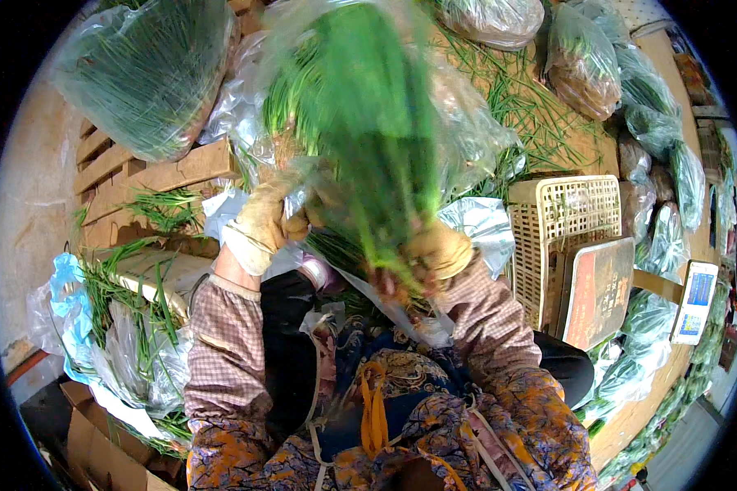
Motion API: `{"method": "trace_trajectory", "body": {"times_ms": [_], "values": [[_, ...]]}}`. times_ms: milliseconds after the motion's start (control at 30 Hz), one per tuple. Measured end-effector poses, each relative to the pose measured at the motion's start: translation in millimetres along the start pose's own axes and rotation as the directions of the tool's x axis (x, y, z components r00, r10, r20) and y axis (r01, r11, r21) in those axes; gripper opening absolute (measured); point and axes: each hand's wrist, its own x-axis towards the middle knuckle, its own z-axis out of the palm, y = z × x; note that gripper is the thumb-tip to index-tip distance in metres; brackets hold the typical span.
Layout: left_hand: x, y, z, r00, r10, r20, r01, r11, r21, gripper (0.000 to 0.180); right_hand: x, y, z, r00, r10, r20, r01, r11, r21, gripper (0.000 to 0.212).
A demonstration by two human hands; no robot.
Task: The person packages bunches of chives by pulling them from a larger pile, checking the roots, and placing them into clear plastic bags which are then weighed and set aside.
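Note:
A large bunch of thin green onions (pixel 385 123) stands up in front of me, its leaves smeared by motion and its reddish root ends toward me. My right hand (pixel 444 250), in a tan work glove, is closed round the bunch near the roots. On the left, my left hand (pixel 264 217), gloved too, has its fingers curled on the edge of a clear plastic bag (pixel 303 176). More green onions (pixel 291 90) lie behind the raised bunch, partly hidden by it. Others lie low between my hands, over my lap.
A filled bag of green onions (pixel 151 78) rests on a wooden pallet (pixel 168 180) at the far left. To the right stand a cream plastic basket (pixel 540 192) and a scale (pixel 599 290) with a display (pixel 694 303). Bagged bundles (pixel 585 61) line the right; loose leaves (pixel 540 106) litter the board.

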Motion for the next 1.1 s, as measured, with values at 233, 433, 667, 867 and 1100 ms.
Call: {"method": "trace_trajectory", "body": {"times_ms": [233, 433, 667, 867, 1100], "values": [[-14.4, 2.2, -34.0, 0.933, 0.357, 0.046, -0.359, 0.909, 0.213, 0.036, 10.7, 88.8, -60.0, 0.951, 0.292, 0.104, -0.116, 0.645, -0.756, 0.078], [-29.8, 32.1, -10.0, 0.964, 0.122, -0.238, -0.161, 0.975, -0.155, 0.031, -42.7, 110.9, -127.4, 0.815, 0.376, -0.442, -0.371, -0.248, -0.895, 0.073], [-28.0, 35.6, -0.9, 0.956, 0.198, -0.216, -0.18, 0.978, 0.102, 0.031, -56.4, 93.7, -118.2, 0.885, 0.267, -0.381, -0.404, 0.035, -0.914, 0.063], [-13.6, 35.3, -34.4, 0.856, 0.309, -0.414, -0.066, 0.86, 0.506, 0.016, -137.5, 50.0, -156.9, 0.967, 0.197, -0.163, -0.228, 0.372, -0.9, 0.065], [-24.6, 22.1, -50.7, 0.666, 0.607, -0.433, -0.02, 0.595, 0.803, 0.017, -183.9, -56.2, -21.4, 0.77, 0.439, -0.464, -0.294, -0.402, -0.867, 0.037]]}}
